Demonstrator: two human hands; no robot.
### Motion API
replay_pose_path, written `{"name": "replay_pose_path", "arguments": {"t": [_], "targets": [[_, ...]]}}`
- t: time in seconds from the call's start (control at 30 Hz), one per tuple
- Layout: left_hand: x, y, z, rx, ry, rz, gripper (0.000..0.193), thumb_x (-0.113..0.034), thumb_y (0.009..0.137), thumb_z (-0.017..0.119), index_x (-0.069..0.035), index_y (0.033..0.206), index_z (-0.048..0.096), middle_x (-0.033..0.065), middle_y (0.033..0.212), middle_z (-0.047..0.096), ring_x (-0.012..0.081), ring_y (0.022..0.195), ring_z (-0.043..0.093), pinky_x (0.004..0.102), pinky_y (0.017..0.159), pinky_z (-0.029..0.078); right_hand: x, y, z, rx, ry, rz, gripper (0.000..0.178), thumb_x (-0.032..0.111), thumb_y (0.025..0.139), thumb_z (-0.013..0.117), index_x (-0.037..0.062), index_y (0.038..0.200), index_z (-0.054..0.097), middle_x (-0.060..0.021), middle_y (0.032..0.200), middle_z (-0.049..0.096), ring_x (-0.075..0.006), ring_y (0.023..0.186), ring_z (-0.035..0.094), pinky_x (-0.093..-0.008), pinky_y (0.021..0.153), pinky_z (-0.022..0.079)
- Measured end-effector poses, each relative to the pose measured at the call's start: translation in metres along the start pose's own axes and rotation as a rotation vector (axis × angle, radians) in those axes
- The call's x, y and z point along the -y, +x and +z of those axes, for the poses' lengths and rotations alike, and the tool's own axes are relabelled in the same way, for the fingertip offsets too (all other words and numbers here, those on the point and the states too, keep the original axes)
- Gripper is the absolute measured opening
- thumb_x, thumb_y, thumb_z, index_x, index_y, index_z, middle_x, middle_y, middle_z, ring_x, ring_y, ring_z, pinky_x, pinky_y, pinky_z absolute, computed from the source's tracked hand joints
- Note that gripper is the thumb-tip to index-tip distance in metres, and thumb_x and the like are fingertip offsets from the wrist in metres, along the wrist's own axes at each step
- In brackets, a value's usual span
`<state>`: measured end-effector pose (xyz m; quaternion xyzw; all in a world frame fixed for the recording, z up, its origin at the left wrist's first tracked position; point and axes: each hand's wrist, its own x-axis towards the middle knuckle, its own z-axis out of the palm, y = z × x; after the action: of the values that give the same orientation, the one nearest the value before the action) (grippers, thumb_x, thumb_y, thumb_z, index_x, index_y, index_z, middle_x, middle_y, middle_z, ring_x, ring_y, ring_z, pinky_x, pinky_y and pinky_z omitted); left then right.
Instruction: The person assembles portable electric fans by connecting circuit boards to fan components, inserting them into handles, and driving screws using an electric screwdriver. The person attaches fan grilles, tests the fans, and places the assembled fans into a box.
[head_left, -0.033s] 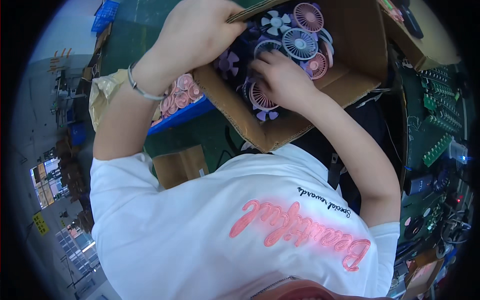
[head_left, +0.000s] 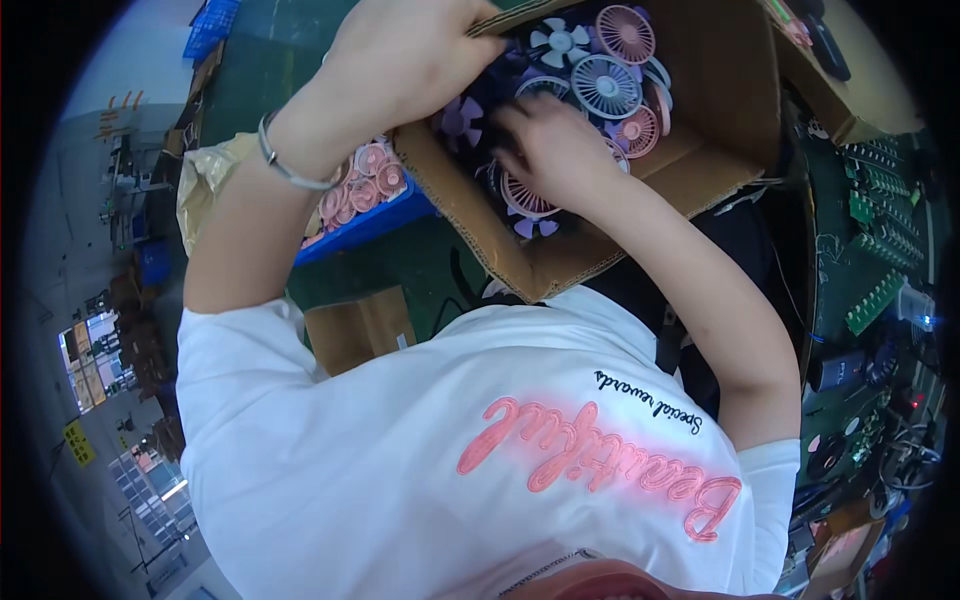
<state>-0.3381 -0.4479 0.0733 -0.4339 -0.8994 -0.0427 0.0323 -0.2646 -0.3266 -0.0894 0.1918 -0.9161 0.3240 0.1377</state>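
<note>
A cardboard box [head_left: 560,262] is tilted toward me, with several small fans inside. My left hand [head_left: 410,55] grips its upper left rim, fingers curled over the edge. My right hand [head_left: 562,150] reaches into the box, its fingers bent down among the fans and blurred by motion. Around it lie a pale blue fan grille [head_left: 606,87], a pink fan grille [head_left: 625,35], a second pink grille [head_left: 637,132], a white fan blade [head_left: 559,42] and a purple fan blade [head_left: 460,120]. What the right fingertips touch is hidden.
Pink fan parts [head_left: 365,185] fill a blue tray [head_left: 370,225] left of the box. A small open carton [head_left: 360,330] sits nearer me. Green circuit boards [head_left: 875,295] and cables lie at the right. Another cardboard box [head_left: 865,90] stands at the far right.
My right hand has shifted slightly left and up among the fans, its fingers more blurred. The box and my left hand have moved a little to the right.
</note>
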Motion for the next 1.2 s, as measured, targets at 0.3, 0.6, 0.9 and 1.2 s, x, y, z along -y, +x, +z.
{"name": "replay_pose_path", "arguments": {"t": [0.3, 0.6, 0.9, 1.2], "targets": [[-0.013, 0.002, -0.011, 0.011, -0.058, 0.007, 0.019, -0.016, 0.073, 0.061, 0.000, 0.080, 0.069, 0.0242, 0.074, 0.062, 0.0401, 0.074, 0.062, 0.0444, 0.069, 0.050, -0.017, -0.009, 0.031, -0.055, 0.363, 0.476, 0.045, 0.017, 0.074, 0.063, 0.0041, 0.117, 0.060, -0.0213, 0.091, 0.067, -0.0373, 0.086, 0.065, -0.0452, 0.076, 0.053], [-0.022, -0.003, -0.015, 0.014, -0.094, -0.058, 0.019, -0.013, 0.075, 0.062, -0.001, 0.086, 0.071, 0.0238, 0.076, 0.062, 0.0386, 0.074, 0.062, 0.0419, 0.070, 0.050, -0.054, -0.065, -0.019, -0.205, 0.601, 0.672, 0.029, 0.009, 0.081, 0.067, 0.0003, 0.108, 0.063, -0.0059, 0.082, 0.062, -0.0162, 0.073, 0.059, -0.0284, 0.070, 0.048], [-0.035, 0.003, -0.020, 0.034, -0.016, 0.054, 0.020, -0.012, 0.074, 0.062, 0.000, 0.088, 0.071, 0.0235, 0.073, 0.062, 0.0380, 0.072, 0.062, 0.0421, 0.068, 0.050, -0.015, 0.002, 0.013, -0.101, 0.015, 0.254, 0.035, 0.018, 0.076, 0.067, 0.0056, 0.108, 0.062, -0.0182, 0.102, 0.062, -0.0354, 0.103, 0.057, -0.0427, 0.087, 0.049], [-0.034, -0.004, -0.021, 0.026, -0.013, 0.021, 0.021, -0.013, 0.074, 0.062, -0.001, 0.089, 0.072, 0.0225, 0.073, 0.063, 0.0360, 0.070, 0.063, 0.0412, 0.067, 0.051, -0.021, -0.040, -0.014, -0.212, 0.416, 0.360, 0.036, 0.007, 0.074, 0.074, 0.0045, 0.108, 0.064, -0.0140, 0.090, 0.066, -0.0264, 0.078, 0.065, -0.0328, 0.072, 0.051]]}}
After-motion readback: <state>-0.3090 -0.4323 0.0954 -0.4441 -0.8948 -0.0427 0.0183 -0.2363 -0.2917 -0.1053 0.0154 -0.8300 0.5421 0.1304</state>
